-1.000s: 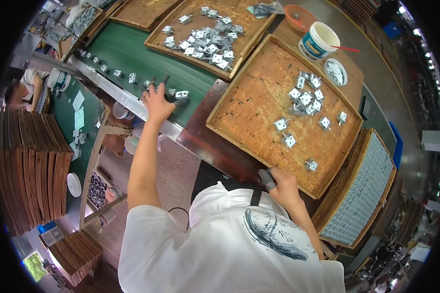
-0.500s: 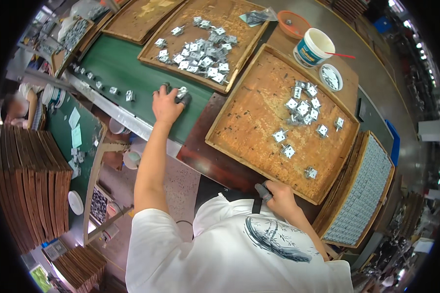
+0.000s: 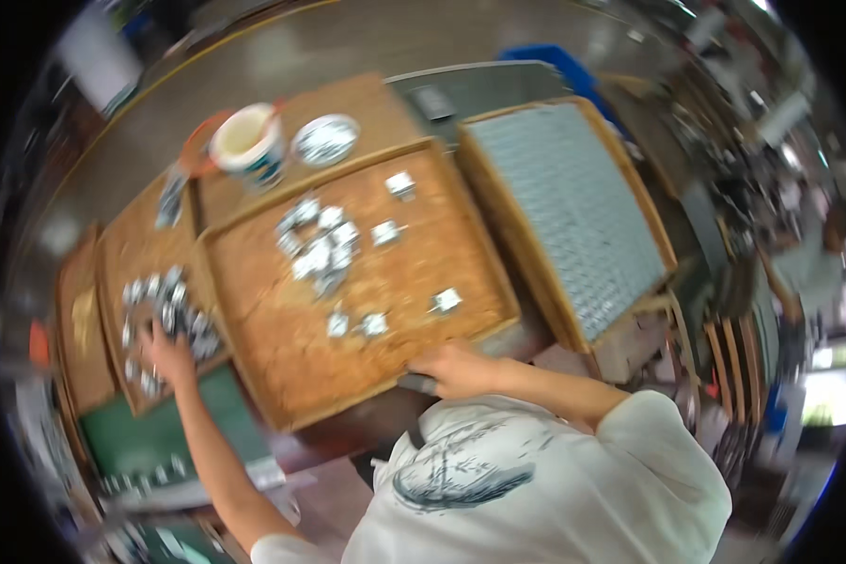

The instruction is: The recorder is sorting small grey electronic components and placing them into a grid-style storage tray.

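Several metal parts (image 3: 200,335) lie around my left hand (image 3: 168,357), the nearer one; blurred, cannot tell whether it pinches any.

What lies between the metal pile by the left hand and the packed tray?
The head view shows the middle tray, holding loose metal parts, between the pile by the left hand and the packed tray.

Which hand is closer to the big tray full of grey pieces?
Right. The right hand is to the left of the full tray, at the middle tray's near edge; the left hand is much farther left, at the piled metal parts.
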The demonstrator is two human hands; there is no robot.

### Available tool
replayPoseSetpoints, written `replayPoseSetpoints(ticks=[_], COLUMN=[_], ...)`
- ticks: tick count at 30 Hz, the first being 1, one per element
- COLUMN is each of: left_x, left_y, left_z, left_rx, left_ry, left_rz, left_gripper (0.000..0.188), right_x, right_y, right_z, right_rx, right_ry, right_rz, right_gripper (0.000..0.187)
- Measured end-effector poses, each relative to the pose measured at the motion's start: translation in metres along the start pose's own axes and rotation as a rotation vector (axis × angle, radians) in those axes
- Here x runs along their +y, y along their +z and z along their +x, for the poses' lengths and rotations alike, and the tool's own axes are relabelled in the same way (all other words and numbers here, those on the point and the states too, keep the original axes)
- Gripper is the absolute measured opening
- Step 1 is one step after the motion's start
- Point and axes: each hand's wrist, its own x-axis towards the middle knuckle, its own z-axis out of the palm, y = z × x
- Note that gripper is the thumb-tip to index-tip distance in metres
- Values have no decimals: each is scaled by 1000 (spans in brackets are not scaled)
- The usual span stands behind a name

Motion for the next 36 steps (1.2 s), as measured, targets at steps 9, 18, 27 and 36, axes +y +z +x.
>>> replayPoseSetpoints(ticks=[9, 18, 27, 36], left_x=[29, 95, 200, 298], left_y=[42, -10, -75, -86], left_z=[24, -58, -114, -83], left_rx=[-331, -26, -136, -101], left_ry=[-229, -272, -96, 181], left_rz=[222, 134, -2, -406], left_gripper=[77, 70, 55, 45], right_x=[105, 354, 411, 466], right_y=[-191, -374, -391, -408], right_z=[-56, -47, 9, -18], right_rx=[731, 865, 596, 899], right_ry=[492, 876, 1065, 968], right_rz=[-223, -425, -514, -306], right_gripper=[21, 37, 50, 51])
